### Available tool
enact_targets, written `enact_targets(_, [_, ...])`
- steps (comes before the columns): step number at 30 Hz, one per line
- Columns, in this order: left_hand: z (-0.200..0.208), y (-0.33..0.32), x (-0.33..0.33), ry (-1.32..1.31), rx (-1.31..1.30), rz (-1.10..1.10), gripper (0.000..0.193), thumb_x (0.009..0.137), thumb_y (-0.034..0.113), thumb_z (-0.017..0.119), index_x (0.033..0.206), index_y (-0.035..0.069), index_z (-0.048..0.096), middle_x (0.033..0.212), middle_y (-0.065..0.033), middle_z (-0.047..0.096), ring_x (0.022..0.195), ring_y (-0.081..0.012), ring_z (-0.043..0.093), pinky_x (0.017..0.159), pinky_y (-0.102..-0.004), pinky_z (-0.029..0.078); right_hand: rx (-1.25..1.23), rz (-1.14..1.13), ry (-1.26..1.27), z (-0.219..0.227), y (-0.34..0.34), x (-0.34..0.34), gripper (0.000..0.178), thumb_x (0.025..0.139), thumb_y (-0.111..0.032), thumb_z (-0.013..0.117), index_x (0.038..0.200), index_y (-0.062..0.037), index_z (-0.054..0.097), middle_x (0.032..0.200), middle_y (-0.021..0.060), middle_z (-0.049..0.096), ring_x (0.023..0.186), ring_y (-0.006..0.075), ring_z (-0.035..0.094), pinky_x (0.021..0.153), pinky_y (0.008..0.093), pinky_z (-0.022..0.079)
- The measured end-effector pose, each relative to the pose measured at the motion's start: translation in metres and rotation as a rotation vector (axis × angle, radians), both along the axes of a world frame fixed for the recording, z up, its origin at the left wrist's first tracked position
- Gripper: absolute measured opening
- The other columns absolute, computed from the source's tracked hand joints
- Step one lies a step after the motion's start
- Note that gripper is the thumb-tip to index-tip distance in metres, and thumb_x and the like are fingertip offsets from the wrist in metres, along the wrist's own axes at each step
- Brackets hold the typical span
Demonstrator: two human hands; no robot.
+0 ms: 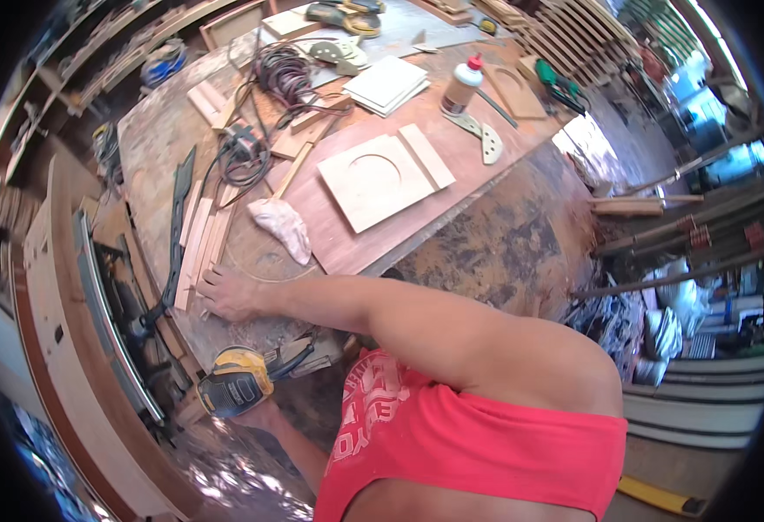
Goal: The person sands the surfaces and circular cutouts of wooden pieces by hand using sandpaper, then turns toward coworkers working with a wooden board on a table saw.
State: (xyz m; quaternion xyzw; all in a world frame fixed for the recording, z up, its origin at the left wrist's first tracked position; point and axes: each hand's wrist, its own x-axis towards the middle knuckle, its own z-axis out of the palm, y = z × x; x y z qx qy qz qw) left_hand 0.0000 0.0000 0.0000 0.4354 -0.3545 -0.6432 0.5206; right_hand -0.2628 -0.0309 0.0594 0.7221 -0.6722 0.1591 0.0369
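A yellow-and-black power sander [236, 383] sits at about 8 o'clock, off the near edge of a worn workbench [151, 130]. The person's left hand [258, 418] is closed around it from beneath. At just below 9 o'clock, the right hand [232, 294] lies palm down at the near ends of some pale wooden strips [199, 235], its fingers bent and a little spread; whether it grips a strip cannot be told.

Just beside the right hand, toward 10 o'clock, a crumpled pale cloth [279, 228] lies on the bench. At 12 o'clock, a light wooden board [369, 198] with a round outline rests on a reddish sheet [338, 248]. Beyond it is a stack of white sheets [388, 85], and at 1 o'clock a red-tipped bottle [460, 89] stands upright. A dark bundled cable [286, 74] is at 11 o'clock.

The right arm [469, 344] crosses the middle, covering part of the bench and of a red top [486, 444]. The left fingers are hidden behind the sander, and the picture's rim is dark and warped.
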Motion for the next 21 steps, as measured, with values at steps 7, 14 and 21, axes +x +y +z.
enact_targets(7, [0.002,-0.023,-0.035,-0.112,-0.028,-0.058,0.064,0.099,0.049,0.054,0.143,0.002,0.053,0.146,-0.0169,0.055,0.122,-0.0372,0.063,0.099,-0.0528,0.054,-0.248,-0.678,-1.093,0.071,0.143,-0.04,0.029,0.099,-0.023,0.051,0.101,0.0011,0.066,0.091,0.0252,0.068,0.086,0.0399,0.067,0.08,0.051,0.051])
enact_targets(14, [-0.054,-0.069,-0.063,-0.989,-0.847,-0.174,0.072,0.075,0.043,0.081,0.132,0.002,0.063,0.131,-0.011,0.066,0.113,-0.024,0.067,0.096,-0.0388,0.057,-0.698,-1.01,-1.601,0.078,0.367,-0.055,0.034,0.099,-0.036,0.069,0.11,-0.0034,0.072,0.089,-0.0005,0.067,0.079,0.0056,0.058,0.068,0.0273,0.049])
enact_targets(21, [-0.043,-0.043,-0.126,-0.855,-0.968,-0.345,0.077,0.065,0.045,0.09,0.127,0.004,0.069,0.123,-0.0081,0.072,0.107,-0.0198,0.071,0.093,-0.0342,0.058,-0.526,-1.241,-1.365,0.09,0.485,0.003,0.026,0.09,-0.021,0.078,0.107,-0.0018,0.071,0.092,0.0028,0.07,0.08,0.0081,0.062,0.071,0.0272,0.051])
